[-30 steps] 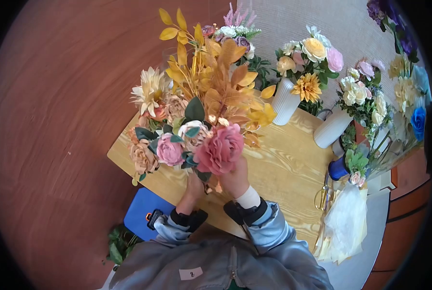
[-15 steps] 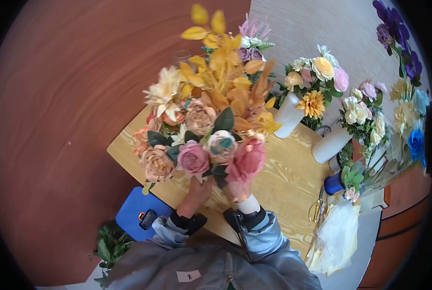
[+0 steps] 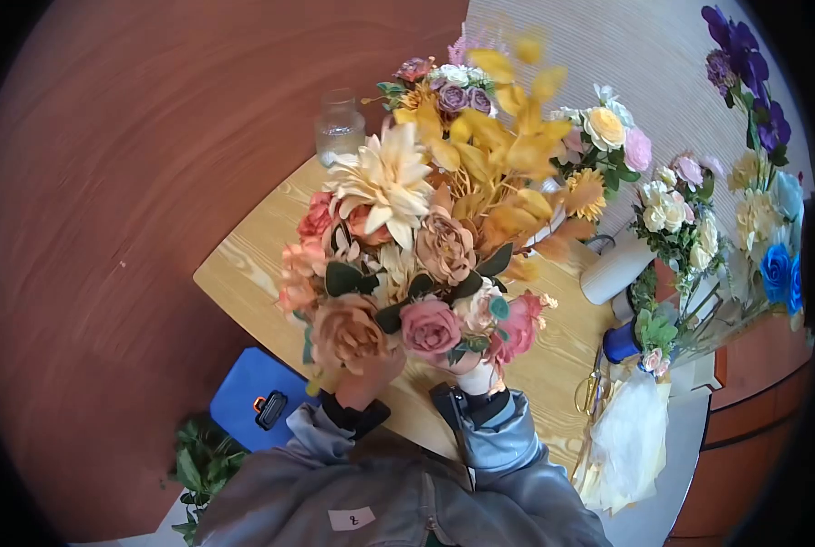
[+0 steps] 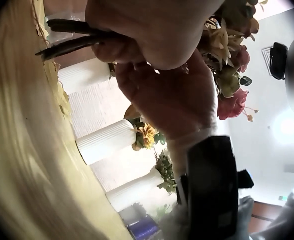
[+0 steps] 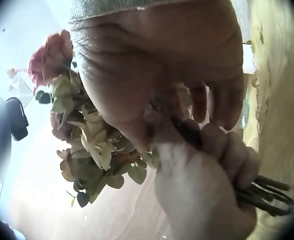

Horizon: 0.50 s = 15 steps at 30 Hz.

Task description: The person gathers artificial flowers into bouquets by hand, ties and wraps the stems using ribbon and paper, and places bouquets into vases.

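Observation:
A large bouquet of artificial flowers (image 3: 430, 326), with yellow leaf sprays, a cream dahlia-like bloom and peach and pink roses, stands over the table in front of me. My left hand (image 5: 199, 185) grips its bundled stems (image 5: 267, 195), whose dark ends stick out below the fist. Just above it, my right hand (image 5: 162, 55) curls round the upper stems close under the blooms, its thumb by the left thumb. From the left wrist, the right hand (image 4: 172, 100) shows cupped behind the left hand (image 4: 147, 30). The head view hides most of both hands under the flowers.
White ribbed vases (image 3: 615, 272) of flowers line the table's far right side. A glass jar (image 3: 339, 128) stands at the back left. Gold scissors (image 3: 588, 387), white wrapping sheets (image 3: 631, 438) and a blue ribbon roll (image 3: 621, 343) lie right. A blue box (image 3: 257, 401) sits beside the table.
The bouquet has turned in my hands and shifted right, its yellow sprays now leaning right and the cream bloom nearer the middle. The glass jar behind has come into plain view.

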{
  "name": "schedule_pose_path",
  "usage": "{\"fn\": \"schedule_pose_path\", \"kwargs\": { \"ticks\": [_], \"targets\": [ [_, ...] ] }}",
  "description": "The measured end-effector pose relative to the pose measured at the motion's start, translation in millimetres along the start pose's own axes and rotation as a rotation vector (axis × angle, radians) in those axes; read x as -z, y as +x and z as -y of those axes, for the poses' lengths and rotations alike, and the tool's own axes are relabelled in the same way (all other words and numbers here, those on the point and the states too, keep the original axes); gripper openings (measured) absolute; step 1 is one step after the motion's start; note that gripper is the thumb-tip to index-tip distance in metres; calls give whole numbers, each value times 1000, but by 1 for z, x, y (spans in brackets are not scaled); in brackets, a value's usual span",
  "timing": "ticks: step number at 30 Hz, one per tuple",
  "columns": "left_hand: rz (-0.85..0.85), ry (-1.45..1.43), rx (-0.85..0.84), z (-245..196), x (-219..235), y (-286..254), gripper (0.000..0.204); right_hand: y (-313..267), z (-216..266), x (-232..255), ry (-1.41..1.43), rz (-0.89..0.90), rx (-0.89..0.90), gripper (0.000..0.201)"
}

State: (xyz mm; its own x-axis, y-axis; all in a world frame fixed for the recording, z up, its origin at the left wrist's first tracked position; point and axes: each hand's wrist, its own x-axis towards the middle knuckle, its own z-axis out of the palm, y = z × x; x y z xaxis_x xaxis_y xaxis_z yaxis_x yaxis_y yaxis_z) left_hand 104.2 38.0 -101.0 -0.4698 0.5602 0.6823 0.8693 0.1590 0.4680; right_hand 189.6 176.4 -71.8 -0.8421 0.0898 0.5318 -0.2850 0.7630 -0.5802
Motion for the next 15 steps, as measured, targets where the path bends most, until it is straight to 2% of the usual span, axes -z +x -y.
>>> {"fn": "schedule_pose_path", "kwargs": {
  "ticks": [1,2,3,4,6,7,9,10,11,13,14,15],
  "targets": [
    [13,-161,164,1,-5,-5,19,-15,-14,-18,469,-110,-126,47],
    [16,-164,160,1,-6,-7,19,-14,-9,-22,941,-220,-250,48],
    [12,-127,134,2,-7,-9,19,-14,0,-16,650,-239,-302,49],
    [6,-90,108,3,-7,-12,19,-14,-1,-17,647,-241,-303,49],
    [-4,-16,57,5,-6,-16,20,-17,-10,-22,1044,-307,-123,50],
    [-8,21,34,6,-6,-19,20,-23,-15,-21,1042,-308,-127,50],
    [-19,95,-10,7,-5,-24,21,-33,-16,-12,518,-147,-306,48],
    [-25,134,-31,7,-4,-26,22,-34,-17,-12,517,-144,-309,48],
    [-33,173,-52,7,-4,-28,22,-16,3,-2,433,-172,-176,44],
    [-70,124,-41,-33,31,12,17,18,41,20,267,-220,91,36],
    [-106,75,-32,-47,44,24,13,27,52,28,270,-211,90,36],
    [43,-179,50,-39,36,16,12,35,60,35,227,-214,108,33]
  ]
}}
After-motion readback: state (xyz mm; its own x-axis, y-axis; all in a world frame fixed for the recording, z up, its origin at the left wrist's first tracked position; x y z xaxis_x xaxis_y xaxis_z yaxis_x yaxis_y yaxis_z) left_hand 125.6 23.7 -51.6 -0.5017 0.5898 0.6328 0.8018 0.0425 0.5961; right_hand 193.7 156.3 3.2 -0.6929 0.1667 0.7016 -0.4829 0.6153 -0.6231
